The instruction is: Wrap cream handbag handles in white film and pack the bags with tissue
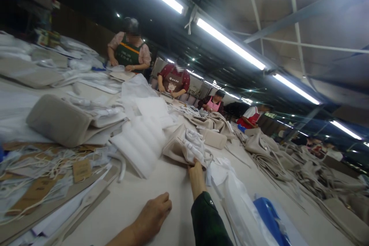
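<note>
My right hand [196, 176], in a dark green sleeve, reaches forward and grips the near edge of a beige handbag [176, 147]. White wrapping covers the bag's handles and straps [193, 140]. My left hand [155, 212] is closer to me, its fingers curled in above the pale tabletop [127, 203], and no object shows in it. Just left of the gripped bag lies a sheet of ribbed white padding [144, 142]. To the right of my right arm there is a strip of white wrapping material [238, 200].
Another beige bag [63, 121] lies at left, behind cardboard tags with strings [34, 196]. A blue plastic tool [271, 219] rests at lower right. Beige bags and straps [291, 169] are heaped along the right. Several people work farther back, one in a green apron [128, 52].
</note>
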The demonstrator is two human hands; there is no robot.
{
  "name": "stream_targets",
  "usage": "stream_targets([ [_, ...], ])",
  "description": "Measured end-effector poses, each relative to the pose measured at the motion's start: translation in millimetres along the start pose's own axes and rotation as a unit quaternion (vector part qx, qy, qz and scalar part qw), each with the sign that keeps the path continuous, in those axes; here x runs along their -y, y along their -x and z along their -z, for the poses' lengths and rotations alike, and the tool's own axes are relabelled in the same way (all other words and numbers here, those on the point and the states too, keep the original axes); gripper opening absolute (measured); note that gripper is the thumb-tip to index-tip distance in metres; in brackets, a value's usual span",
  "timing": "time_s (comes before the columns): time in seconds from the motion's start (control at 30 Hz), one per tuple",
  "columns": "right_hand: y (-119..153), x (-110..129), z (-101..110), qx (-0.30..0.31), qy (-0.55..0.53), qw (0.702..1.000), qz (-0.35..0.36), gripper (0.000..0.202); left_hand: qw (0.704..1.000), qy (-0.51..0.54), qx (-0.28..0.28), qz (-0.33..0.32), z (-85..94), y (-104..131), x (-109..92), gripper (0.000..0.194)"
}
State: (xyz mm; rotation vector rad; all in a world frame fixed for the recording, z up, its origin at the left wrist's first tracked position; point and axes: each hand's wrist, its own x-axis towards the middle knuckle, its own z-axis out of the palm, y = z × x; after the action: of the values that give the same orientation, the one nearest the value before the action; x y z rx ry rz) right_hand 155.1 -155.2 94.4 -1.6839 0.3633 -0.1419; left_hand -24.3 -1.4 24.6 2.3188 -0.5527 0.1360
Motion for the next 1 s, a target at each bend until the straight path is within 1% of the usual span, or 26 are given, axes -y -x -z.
stream_targets([
  [0.1,-6.3,10.1,2.7,-0.069,-0.006,0.997,-0.027,0.030,1.000,-0.010,-0.001,0.001,-3.7,-0.5,2.8,0.017],
  [0.2,-12.9,32.3,17.2,-0.117,-0.034,0.992,-0.022,0.029,1.000,-0.011,0.000,-0.003,-6.5,-1.3,5.2,0.017],
  [0.27,-12.2,52.8,37.8,-0.140,-0.046,0.989,-0.003,0.026,1.000,-0.006,0.000,-0.007,-6.5,-1.6,5.8,0.017],
  [0.3,-9.5,64.4,52.2,-0.150,-0.047,0.987,0.009,0.024,1.000,-0.002,-0.001,-0.010,-5.9,-1.5,5.6,0.018],
  [0.37,1.4,90.5,89.1,-0.173,-0.038,0.983,0.042,0.019,1.000,0.012,-0.007,-0.023,-3.5,-0.3,4.6,0.019],
  [0.47,33.0,137.9,159.1,-0.218,0.013,0.969,0.118,0.021,0.997,0.048,-0.033,-0.042,1.6,3.1,0.6,0.019],
  [0.53,65.7,172.5,204.8,-0.249,0.072,0.948,0.183,0.031,0.995,0.075,-0.058,-0.041,5.7,4.6,-4.6,0.020],
  [0.57,85.3,188.7,223.4,-0.260,0.107,0.935,0.215,0.033,0.992,0.091,-0.073,-0.038,7.9,4.7,-8.4,0.020],
  [0.6,106.5,202.8,237.5,-0.263,0.139,0.923,0.243,0.034,0.989,0.115,-0.088,-0.031,10.4,4.3,-13.1,0.019],
  [0.63,128.6,214.1,246.2,-0.261,0.173,0.911,0.270,0.034,0.983,0.155,-0.100,-0.016,13.1,3.9,-18.8,0.019],
  [0.67,150.6,221.5,248.9,-0.252,0.219,0.896,0.293,0.032,0.972,0.207,-0.108,0.006,15.7,3.7,-25.3,0.021],
  [0.7,171.8,224.7,245.7,-0.238,0.282,0.875,0.312,0.030,0.958,0.263,-0.112,0.035,18.3,4.5,-32.5,0.026],
  [0.73,191.5,223.2,236.8,-0.218,0.387,0.833,0.330,0.028,0.940,0.315,-0.111,0.067,20.4,6.8,-40.1,0.034],
  [0.77,209.2,217.3,223.1,-0.187,0.488,0.780,0.343,0.027,0.922,0.359,-0.107,0.097,21.9,11.2,-47.7,0.041],
  [0.8,224.8,207.2,205.3,-0.146,0.563,0.731,0.357,0.028,0.907,0.390,-0.103,0.122,22.6,18.2,-55.0,0.048],
  [0.83,238.6,193.5,184.4,-0.098,0.610,0.695,0.369,0.033,0.896,0.408,-0.103,0.140,22.3,27.8,-61.7,0.053],
  [0.87,251.1,177.0,161.2,-0.038,0.642,0.670,0.370,0.037,0.889,0.418,-0.103,0.154,21.1,40.0,-67.7,0.057],
  [0.9,262.9,158.8,136.8,0.027,0.663,0.656,0.360,0.041,0.879,0.433,-0.111,0.168,19.3,54.3,-72.7,0.058],
  [0.93,274.5,139.9,112.0,0.073,0.667,0.651,0.355,0.041,0.867,0.447,-0.126,0.181,17.2,70.0,-76.5,0.056],
  [1.0,298.5,103.2,64.2,0.155,0.655,0.642,0.366,0.040,0.843,0.462,-0.176,0.215,13.4,102.3,-79.7,0.046],
])
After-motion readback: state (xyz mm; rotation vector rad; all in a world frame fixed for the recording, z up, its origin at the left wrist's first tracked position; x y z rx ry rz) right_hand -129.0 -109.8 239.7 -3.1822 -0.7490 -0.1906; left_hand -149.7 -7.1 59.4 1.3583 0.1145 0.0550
